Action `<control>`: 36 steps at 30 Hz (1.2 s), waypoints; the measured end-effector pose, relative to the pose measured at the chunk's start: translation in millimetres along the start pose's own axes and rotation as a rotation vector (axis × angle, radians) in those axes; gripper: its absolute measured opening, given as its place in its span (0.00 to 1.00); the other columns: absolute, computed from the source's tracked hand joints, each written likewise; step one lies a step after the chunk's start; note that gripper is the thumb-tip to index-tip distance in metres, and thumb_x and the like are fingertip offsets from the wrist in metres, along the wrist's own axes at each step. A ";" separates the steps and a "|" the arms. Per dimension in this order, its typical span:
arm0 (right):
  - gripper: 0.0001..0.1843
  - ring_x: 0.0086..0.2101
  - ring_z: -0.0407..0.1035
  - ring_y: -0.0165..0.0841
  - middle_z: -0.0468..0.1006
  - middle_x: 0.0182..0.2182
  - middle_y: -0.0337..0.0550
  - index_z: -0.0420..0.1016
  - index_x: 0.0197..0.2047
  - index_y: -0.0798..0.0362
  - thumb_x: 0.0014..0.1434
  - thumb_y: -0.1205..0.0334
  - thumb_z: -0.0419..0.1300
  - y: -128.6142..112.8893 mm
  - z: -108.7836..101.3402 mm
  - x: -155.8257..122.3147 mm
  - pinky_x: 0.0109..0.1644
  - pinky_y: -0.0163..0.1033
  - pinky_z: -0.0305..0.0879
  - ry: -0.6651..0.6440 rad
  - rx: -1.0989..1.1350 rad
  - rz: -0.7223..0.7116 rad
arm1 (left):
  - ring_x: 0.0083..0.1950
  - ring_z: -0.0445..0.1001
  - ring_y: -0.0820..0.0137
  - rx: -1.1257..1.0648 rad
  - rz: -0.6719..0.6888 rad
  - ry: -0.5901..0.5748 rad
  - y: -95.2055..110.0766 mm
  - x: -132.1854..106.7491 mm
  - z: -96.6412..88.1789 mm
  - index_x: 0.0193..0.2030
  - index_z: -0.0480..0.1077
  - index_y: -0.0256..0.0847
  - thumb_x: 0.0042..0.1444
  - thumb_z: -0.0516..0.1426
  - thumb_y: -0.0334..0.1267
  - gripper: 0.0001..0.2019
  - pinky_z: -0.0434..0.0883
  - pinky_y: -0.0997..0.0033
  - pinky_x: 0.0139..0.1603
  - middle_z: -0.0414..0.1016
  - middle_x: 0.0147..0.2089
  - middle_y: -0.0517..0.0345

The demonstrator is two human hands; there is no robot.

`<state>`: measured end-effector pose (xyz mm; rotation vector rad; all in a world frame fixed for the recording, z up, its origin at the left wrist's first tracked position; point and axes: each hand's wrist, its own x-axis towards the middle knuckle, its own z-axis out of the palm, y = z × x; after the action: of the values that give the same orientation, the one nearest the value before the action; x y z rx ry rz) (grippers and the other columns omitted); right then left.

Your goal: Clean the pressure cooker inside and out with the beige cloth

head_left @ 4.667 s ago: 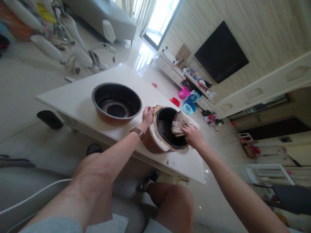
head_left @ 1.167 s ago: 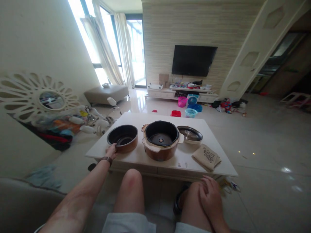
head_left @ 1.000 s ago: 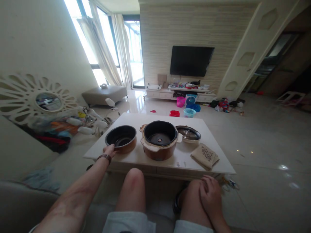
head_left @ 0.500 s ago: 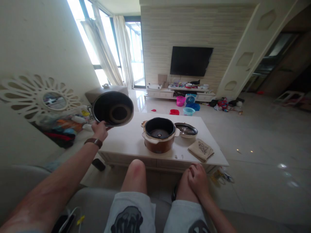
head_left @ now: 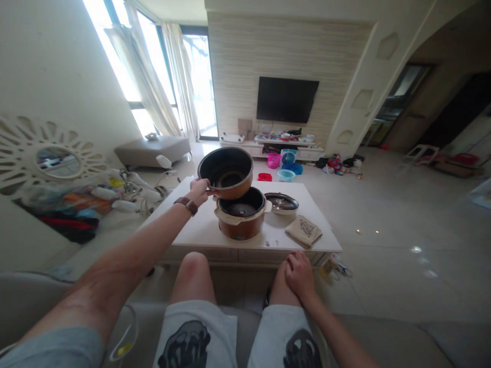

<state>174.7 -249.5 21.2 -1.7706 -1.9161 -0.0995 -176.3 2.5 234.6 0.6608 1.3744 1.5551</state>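
My left hand [head_left: 199, 190] grips the rim of a dark-lined, brown inner pot [head_left: 226, 172] and holds it tilted in the air just above the brown cooker body [head_left: 241, 220]. The cooker stands on the white low table [head_left: 192, 232] with its dark cavity uncovered. My right hand [head_left: 299, 275] rests on my right knee with the fingers curled loosely and nothing in them. A glass lid [head_left: 282, 202] lies flat to the right of the cooker. A folded beige cloth [head_left: 303, 231] lies near the table's right front corner.
A TV [head_left: 287, 99] hangs on the far wall above a cluttered low cabinet [head_left: 284, 148]. Coloured baskets [head_left: 283, 174] sit on the floor beyond the table. A grey ottoman [head_left: 148, 150] and a toppled light fixture [head_left: 126, 194] lie to the left. I sit on a sofa.
My left hand lifted the inner pot from the table's left side and carried it right, over the cooker body. My right hand stayed on my knee, away from the cloth.
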 end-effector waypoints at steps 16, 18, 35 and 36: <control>0.07 0.47 0.66 0.41 0.76 0.43 0.46 0.74 0.36 0.51 0.66 0.68 0.57 -3.3 3.6 4.6 0.53 0.45 0.59 0.028 0.042 -0.026 | 0.31 0.71 0.67 0.181 -0.096 -0.062 -41.9 -11.0 36.3 0.33 0.68 0.37 0.40 0.61 0.18 0.15 0.79 0.58 0.28 0.62 0.28 0.60; 0.07 0.47 0.66 0.41 0.76 0.43 0.46 0.74 0.36 0.51 0.67 0.67 0.57 -3.5 4.3 5.4 0.53 0.45 0.59 0.035 0.038 -0.037 | 0.32 0.71 0.66 0.198 -0.105 -0.045 -44.7 -9.2 40.6 0.34 0.69 0.37 0.40 0.62 0.18 0.16 0.79 0.58 0.28 0.62 0.29 0.60; 0.07 0.49 0.66 0.42 0.77 0.45 0.48 0.74 0.36 0.50 0.65 0.67 0.56 0.0 1.0 6.5 0.55 0.46 0.59 0.014 0.063 -0.009 | 0.43 0.78 0.50 0.287 0.017 0.011 -70.4 11.4 29.8 0.33 0.72 0.41 0.37 0.66 0.26 0.15 0.76 0.58 0.34 0.72 0.31 0.48; 0.07 0.49 0.66 0.42 0.77 0.45 0.48 0.74 0.36 0.50 0.65 0.67 0.55 0.2 0.7 6.5 0.56 0.46 0.59 0.013 0.061 -0.003 | 0.46 0.78 0.48 0.294 0.030 0.003 -70.3 14.0 27.4 0.32 0.72 0.41 0.36 0.66 0.25 0.15 0.76 0.58 0.36 0.72 0.31 0.47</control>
<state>174.7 -243.4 23.3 -1.7232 -1.8934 -0.0532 -138.7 23.6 171.1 0.8592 1.6187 1.3889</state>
